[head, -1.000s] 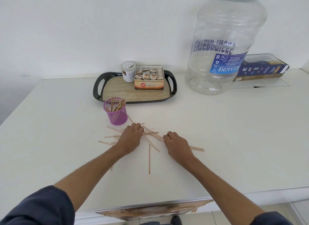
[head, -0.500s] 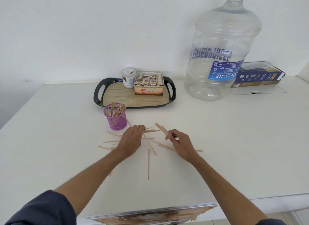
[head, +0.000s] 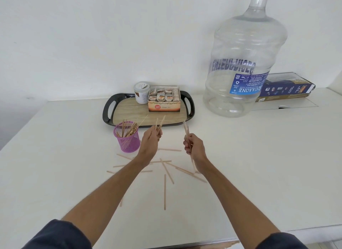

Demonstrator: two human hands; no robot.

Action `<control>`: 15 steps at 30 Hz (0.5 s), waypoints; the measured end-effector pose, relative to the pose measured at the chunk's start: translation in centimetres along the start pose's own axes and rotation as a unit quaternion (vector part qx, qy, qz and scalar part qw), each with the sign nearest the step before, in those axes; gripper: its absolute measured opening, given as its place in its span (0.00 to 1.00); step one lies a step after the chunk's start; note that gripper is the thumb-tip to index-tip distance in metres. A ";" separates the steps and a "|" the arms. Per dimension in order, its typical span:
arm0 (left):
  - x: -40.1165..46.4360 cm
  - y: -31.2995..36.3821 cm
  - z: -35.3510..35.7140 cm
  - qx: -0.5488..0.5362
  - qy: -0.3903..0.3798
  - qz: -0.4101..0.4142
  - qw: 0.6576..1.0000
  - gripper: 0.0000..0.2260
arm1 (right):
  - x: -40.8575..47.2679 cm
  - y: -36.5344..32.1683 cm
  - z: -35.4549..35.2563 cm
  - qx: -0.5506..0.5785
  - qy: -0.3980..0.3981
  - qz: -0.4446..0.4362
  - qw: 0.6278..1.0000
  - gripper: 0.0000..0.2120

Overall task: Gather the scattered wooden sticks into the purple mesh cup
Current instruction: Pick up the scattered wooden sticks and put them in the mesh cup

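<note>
The purple mesh cup (head: 127, 141) stands on the white table with several wooden sticks upright in it. My left hand (head: 150, 139) is raised just right of the cup, shut on a few wooden sticks (head: 159, 123) that point up. My right hand (head: 194, 146) is lifted further right, shut on a small bundle of sticks (head: 187, 131) held nearly upright. Several loose sticks (head: 164, 191) lie scattered on the table below and between both hands.
A black tray (head: 108, 111) with a white jar (head: 141, 93) and a tea box (head: 163, 100) sits behind the cup. A large clear water bottle (head: 244, 63) stands at the right, with a blue box (head: 288, 87) behind it. The table's front edge (head: 203, 243) is near.
Both hands have lifted off the table with sticks gripped in them. The left hand has moved up and toward the cup; the right hand's bundle has swung upright.
</note>
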State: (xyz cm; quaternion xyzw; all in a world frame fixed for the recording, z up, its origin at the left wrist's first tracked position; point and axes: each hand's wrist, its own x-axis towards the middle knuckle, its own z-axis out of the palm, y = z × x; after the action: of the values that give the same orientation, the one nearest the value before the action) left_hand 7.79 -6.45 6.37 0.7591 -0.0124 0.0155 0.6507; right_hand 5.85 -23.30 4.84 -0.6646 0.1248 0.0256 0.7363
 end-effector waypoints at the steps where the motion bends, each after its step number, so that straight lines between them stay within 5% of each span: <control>1: 0.1 0.3 0.1 -0.011 0.002 -0.008 1.000 0.14 | 0.3 -0.2 0.3 0.018 0.003 0.002 1.000 0.13; 5: 0.9 1.4 0.2 -0.051 0.005 -0.025 0.998 0.13 | 1.1 -1.3 1.2 0.079 0.002 -0.021 0.997 0.06; 15: 2.8 1.4 1.0 -0.097 0.100 0.033 0.990 0.25 | 3.4 -1.6 3.7 0.018 0.126 -0.180 0.975 0.28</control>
State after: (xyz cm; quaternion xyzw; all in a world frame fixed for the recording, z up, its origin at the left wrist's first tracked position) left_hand 10.55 -7.66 7.68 0.6860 0.0264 0.1115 0.7186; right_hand 10.01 -20.31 5.97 -0.6603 0.0958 -0.1938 0.7193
